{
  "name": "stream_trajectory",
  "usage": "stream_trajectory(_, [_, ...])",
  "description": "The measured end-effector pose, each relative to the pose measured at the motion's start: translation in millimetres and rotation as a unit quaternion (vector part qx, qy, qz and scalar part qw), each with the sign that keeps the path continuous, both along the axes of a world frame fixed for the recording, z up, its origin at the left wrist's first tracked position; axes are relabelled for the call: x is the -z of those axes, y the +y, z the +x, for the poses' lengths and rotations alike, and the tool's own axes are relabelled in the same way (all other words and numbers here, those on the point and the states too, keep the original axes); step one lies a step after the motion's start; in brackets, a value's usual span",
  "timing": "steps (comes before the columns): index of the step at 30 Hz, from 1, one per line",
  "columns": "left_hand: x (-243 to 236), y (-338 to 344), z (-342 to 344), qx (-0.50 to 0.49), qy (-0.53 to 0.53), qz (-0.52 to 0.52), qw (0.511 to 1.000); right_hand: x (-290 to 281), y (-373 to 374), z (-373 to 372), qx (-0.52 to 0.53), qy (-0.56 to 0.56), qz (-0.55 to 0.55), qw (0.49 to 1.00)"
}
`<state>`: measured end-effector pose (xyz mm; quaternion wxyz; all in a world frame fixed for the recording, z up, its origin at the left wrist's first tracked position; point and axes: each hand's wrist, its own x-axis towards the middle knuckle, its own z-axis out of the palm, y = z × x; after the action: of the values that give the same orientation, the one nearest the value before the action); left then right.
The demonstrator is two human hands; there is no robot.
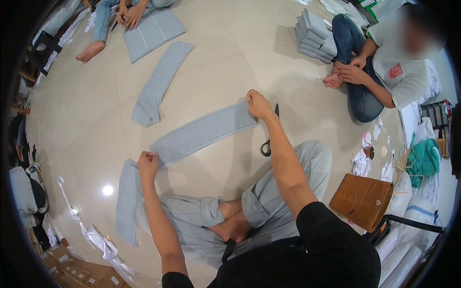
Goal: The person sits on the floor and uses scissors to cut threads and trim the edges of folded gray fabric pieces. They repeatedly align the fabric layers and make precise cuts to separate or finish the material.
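A long grey fabric strip (204, 130) lies stretched across the tiled floor in front of my crossed legs. My left hand (148, 163) pinches its left end, fingers closed. At its right end, my right hand (259, 104) grips the far corner. Beside my left forearm lies another folded grey fabric piece (127, 201), close to my left knee. Farther off, a third grey piece (161, 85) rests at a slant on the floor. Black-handled scissors (266, 147) lie just right of the strip, partly hidden behind my right forearm.
A person (394, 72) sits at right beside a stack of folded grey fabric (313, 36). Another person's hands (132, 15) rest at a grey folded cloth (153, 33) at the top. A brown box (362, 201) stands right; white scraps (103, 245) lie left, above cardboard boxes (79, 273).
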<state>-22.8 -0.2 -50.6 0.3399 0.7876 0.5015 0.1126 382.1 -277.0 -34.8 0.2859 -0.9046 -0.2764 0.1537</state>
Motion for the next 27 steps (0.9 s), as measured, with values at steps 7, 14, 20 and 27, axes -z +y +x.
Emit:
stream_trajectory(7, [6.4, 0.1, 0.1, 0.007, 0.006, 0.014, 1.000, 11.5, -2.5, 13.6, 0.103, 0.038, 0.049, 0.993])
stream_trajectory(14, [7.8, 0.5, -1.8, 0.001, -0.002, 0.012, 1.000, -2.2, -4.2, 12.4, 0.055, 0.088, 0.056, 0.993])
stream_trajectory(20, [11.3, 3.6, -2.6, 0.008, 0.001, 0.011, 1.000, 7.0, -7.2, 13.2, -0.010, 0.067, 0.069, 0.995])
stream_trajectory(27, [12.9, 3.0, -2.0, 0.001, -0.007, 0.007, 1.000, 11.9, -4.9, 19.3, -0.023, 0.068, 0.051, 0.996])
